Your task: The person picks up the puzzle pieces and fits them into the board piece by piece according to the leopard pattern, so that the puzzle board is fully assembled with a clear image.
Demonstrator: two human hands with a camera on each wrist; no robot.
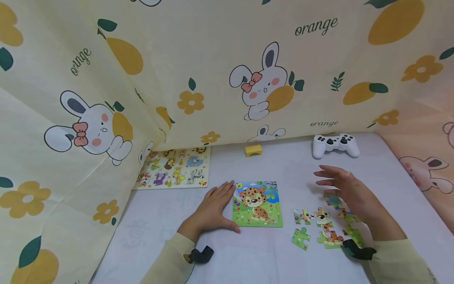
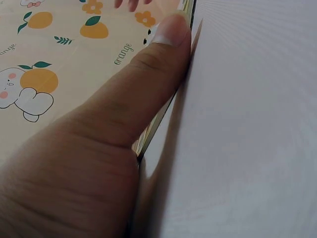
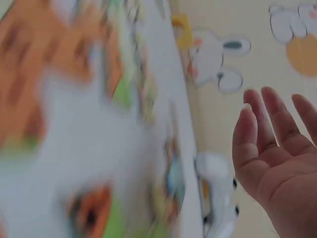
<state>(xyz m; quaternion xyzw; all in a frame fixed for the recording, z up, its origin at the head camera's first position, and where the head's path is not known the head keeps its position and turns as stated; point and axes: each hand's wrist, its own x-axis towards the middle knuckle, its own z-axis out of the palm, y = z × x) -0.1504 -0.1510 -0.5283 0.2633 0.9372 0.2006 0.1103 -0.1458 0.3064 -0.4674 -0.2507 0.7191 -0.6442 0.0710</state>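
A square leopard picture board (image 1: 257, 204) lies flat on the white table. My left hand (image 1: 213, 209) rests along its left edge, fingers stretched out and thumb near the lower left corner; the left wrist view shows that thumb (image 2: 153, 64) against the board's edge. To the right are several loose jigsaw pieces (image 1: 301, 238) with leopard and grass parts. Above them my right hand (image 1: 349, 193) is raised, holding nothing, its fingers loosely bent. In the right wrist view the right hand (image 3: 282, 148) shows its palm, and the nearby puzzle pieces (image 3: 94, 213) are blurred.
A white game controller (image 1: 335, 146) lies at the back right. A yellow arch block (image 1: 253, 150) stands at the back middle. At the back left is an animal picture board (image 1: 173, 169), partly under the patterned curtain (image 1: 213, 79), which hangs behind and beside the table.
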